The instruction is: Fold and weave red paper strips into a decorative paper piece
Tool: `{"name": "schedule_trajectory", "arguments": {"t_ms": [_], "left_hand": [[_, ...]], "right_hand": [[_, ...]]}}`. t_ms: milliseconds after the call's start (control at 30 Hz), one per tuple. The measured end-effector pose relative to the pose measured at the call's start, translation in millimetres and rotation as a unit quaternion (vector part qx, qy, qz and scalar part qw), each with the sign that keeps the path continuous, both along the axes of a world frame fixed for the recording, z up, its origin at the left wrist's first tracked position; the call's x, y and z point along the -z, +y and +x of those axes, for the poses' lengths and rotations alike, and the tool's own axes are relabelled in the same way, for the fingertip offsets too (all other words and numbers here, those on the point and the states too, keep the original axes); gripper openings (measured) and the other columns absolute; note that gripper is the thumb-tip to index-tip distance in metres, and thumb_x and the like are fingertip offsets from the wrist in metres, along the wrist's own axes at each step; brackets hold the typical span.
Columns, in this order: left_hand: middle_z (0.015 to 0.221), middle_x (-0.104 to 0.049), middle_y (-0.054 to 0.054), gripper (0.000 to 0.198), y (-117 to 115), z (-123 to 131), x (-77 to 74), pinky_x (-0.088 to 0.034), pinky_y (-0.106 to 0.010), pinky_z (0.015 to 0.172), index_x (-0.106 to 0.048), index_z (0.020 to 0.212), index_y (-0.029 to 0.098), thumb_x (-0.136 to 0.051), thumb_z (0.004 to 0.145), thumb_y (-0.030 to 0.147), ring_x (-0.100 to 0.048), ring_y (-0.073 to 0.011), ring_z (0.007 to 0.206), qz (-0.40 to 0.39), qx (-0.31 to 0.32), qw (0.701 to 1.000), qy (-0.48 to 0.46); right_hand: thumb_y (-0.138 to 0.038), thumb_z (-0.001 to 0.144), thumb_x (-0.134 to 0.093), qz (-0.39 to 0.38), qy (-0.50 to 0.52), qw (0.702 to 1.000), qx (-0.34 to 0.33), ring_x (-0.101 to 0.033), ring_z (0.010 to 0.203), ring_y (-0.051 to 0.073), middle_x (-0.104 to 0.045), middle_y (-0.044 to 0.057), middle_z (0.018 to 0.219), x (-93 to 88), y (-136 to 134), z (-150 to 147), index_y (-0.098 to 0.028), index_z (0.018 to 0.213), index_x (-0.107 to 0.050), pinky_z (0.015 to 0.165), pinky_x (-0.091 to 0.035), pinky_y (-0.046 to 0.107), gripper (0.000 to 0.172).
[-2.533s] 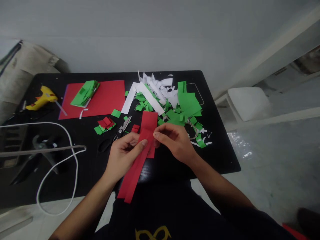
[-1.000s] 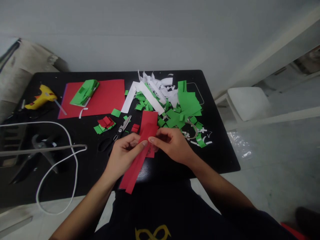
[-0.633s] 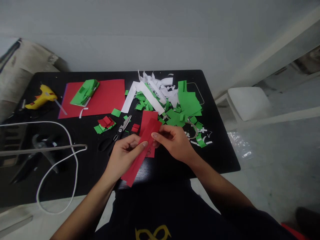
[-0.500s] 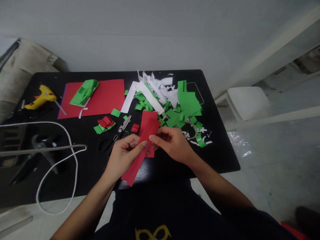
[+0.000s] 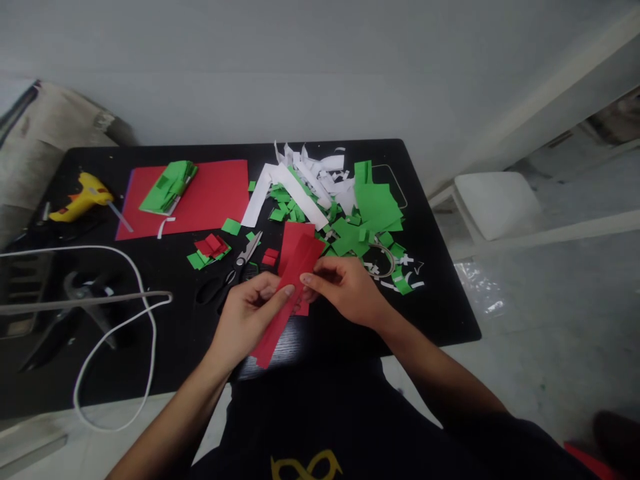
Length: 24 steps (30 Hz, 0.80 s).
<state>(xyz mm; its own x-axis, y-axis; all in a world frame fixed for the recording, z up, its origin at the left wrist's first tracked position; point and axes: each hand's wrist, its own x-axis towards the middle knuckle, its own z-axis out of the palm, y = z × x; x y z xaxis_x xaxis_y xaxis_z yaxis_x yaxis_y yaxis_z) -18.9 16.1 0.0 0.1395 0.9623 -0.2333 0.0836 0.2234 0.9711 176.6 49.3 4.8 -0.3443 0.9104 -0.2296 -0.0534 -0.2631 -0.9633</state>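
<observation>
Several overlapping red paper strips (image 5: 281, 327) slant between my hands above the near edge of the table. My left hand (image 5: 249, 308) pinches them from the left, thumb on top. From the right, my right hand (image 5: 346, 288) grips the same strips near their upper part, its thumb pressed on the paper and its other fingers partly hidden behind. Under the held strips another red paper piece (image 5: 299, 233) lies on the table. Left of my hands rest black-handled scissors (image 5: 241, 261), slightly open, and small folded red pieces (image 5: 270, 257).
White and green paper scraps (image 5: 300, 193) pile up at the back centre. Green sheets (image 5: 377, 205) lie to the right. A yellow glue gun (image 5: 85, 198) and red sheets (image 5: 215, 193) with a green bundle (image 5: 169, 187) are at left. A white cable (image 5: 153, 333) loops over the left side.
The held red strips have slid together more evenly, their lower ends now closer in line and slightly higher. Both hands stay almost in the same place.
</observation>
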Motion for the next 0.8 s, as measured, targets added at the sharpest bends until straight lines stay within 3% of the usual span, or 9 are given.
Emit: {"name": "schedule_trajectory", "arguments": {"t_ms": [367, 567, 800], "left_hand": [[0.074, -0.077, -0.004, 0.03, 0.1, -3.9, 0.4, -0.049, -0.022, 0.056, -0.072, 0.082, 0.016, -0.079, 0.088, 0.045, -0.065, -0.0137, 0.06, -0.021, 0.014, 1.0, -0.001], [0.077, -0.079, -0.006, 0.03, 1.9, -0.6, -2.9, -0.057, -0.026, 0.063, -0.073, 0.083, 0.017, -0.077, 0.089, 0.046, -0.072, -0.0177, 0.068, -0.009, 0.014, 1.0, -0.009], [0.074, -0.078, -0.003, 0.022, 0.9, -2.9, -1.4, -0.054, -0.022, 0.062, -0.075, 0.082, 0.017, -0.077, 0.09, 0.037, -0.068, -0.0137, 0.064, 0.015, 0.01, 1.0, -0.007]], "right_hand": [[-0.048, 0.08, -0.087, -0.001, -0.003, 0.999, 0.044, -0.076, 0.065, 0.017, -0.077, 0.003, 0.072, -3.7, 2.7, 4.5, -0.017, 0.079, -0.072, 0.072, -0.065, 0.033, 0.035], [-0.048, 0.08, -0.087, -0.007, 0.002, 1.0, 0.008, -0.076, 0.066, 0.018, -0.077, 0.004, 0.072, 1.5, -1.2, 1.0, -0.016, 0.083, -0.076, 0.067, -0.065, 0.032, 0.034], [-0.047, 0.08, -0.087, -0.008, 0.01, 1.0, 0.002, -0.077, 0.065, 0.018, -0.077, 0.004, 0.07, 4.3, -1.1, 0.3, -0.015, 0.081, -0.076, 0.071, -0.066, 0.033, 0.034]]}}
